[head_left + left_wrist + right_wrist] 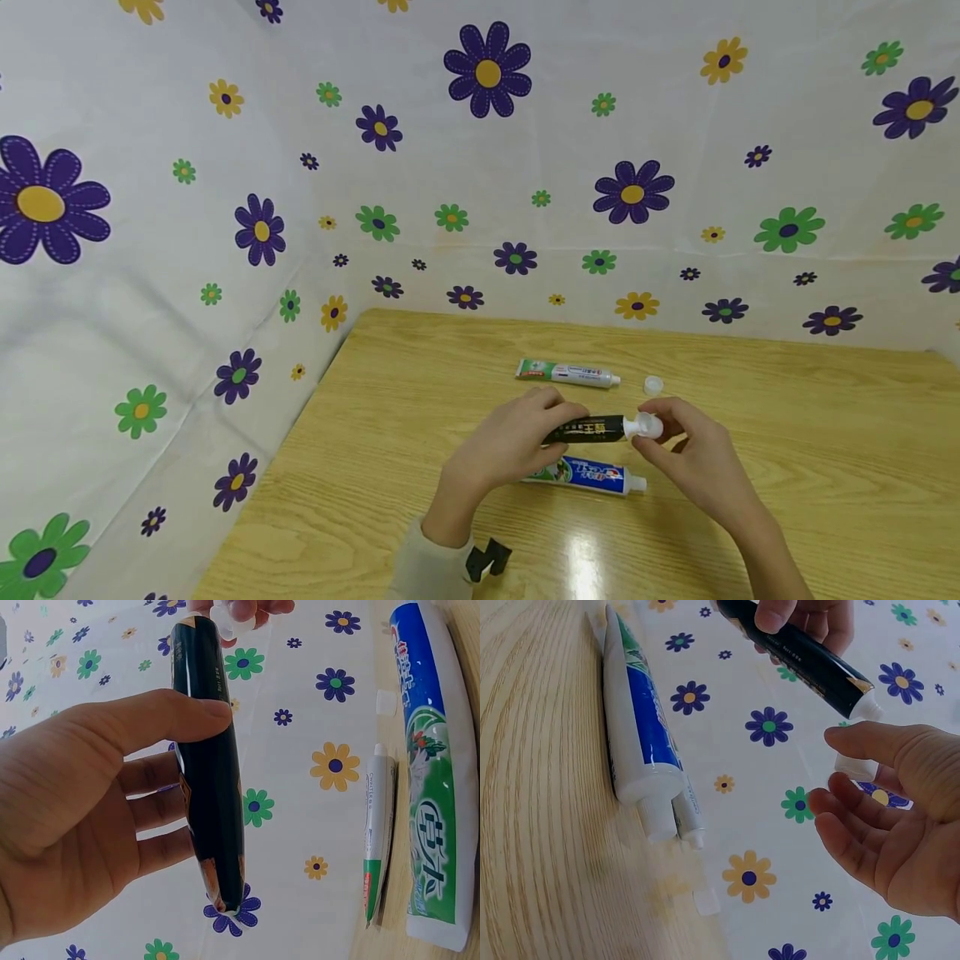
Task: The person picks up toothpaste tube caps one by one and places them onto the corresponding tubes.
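My left hand (506,442) grips a black toothpaste tube (600,428) round its body, thumb across the front in the left wrist view. The tube's white nozzle (865,708) is bare and points toward my right hand (705,458). Between thumb and fingertips, that hand pinches a white cap (855,766). A small gap separates cap and nozzle in the right wrist view. Below the black tube lies a blue, green and white toothpaste tube (600,475), its white cap on and its far end hidden by my left hand in the head view.
A slimmer silver and green toothpaste tube (581,374) lies farther back on the wooden table (825,450), its narrow tip bare. Next to that tip is a loose white cap (653,385). Flower-patterned cloth (555,150) hangs behind the table and along its left side.
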`<state>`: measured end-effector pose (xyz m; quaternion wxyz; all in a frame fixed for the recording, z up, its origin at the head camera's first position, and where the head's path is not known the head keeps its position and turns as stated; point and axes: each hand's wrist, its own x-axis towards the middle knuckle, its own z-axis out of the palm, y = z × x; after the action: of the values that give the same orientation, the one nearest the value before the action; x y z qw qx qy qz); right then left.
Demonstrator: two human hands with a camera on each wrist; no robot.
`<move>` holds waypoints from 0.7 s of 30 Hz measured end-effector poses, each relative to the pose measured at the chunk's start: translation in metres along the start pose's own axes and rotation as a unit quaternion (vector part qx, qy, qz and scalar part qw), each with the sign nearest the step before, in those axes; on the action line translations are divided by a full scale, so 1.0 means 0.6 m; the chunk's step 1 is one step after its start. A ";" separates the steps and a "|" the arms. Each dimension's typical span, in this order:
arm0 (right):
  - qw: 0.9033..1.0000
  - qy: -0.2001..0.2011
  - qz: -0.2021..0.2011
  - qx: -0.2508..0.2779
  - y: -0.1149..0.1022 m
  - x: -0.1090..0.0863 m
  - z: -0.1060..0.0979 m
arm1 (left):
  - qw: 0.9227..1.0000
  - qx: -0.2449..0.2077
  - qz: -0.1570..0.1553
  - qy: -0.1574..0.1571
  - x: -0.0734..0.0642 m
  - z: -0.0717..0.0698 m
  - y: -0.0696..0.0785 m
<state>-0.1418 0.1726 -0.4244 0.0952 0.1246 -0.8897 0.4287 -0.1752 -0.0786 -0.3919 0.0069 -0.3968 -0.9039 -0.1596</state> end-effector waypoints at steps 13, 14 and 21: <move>1.000 -0.007 -0.009 0.003 -0.009 -0.001 -0.001 | 1.000 0.011 0.006 0.001 -0.001 0.003 0.002; 1.000 -0.007 -0.011 0.003 -0.009 -0.002 -0.001 | 1.000 0.011 0.005 0.000 -0.001 0.003 0.002; 0.999 0.002 -0.036 -0.004 -0.010 -0.004 0.001 | 1.000 0.012 -0.007 -0.010 0.000 0.003 0.004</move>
<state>-0.1378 0.1684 -0.4210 0.1127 0.1557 -0.8860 0.4219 -0.1732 -0.0766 -0.3929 0.0013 -0.3918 -0.9087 -0.1443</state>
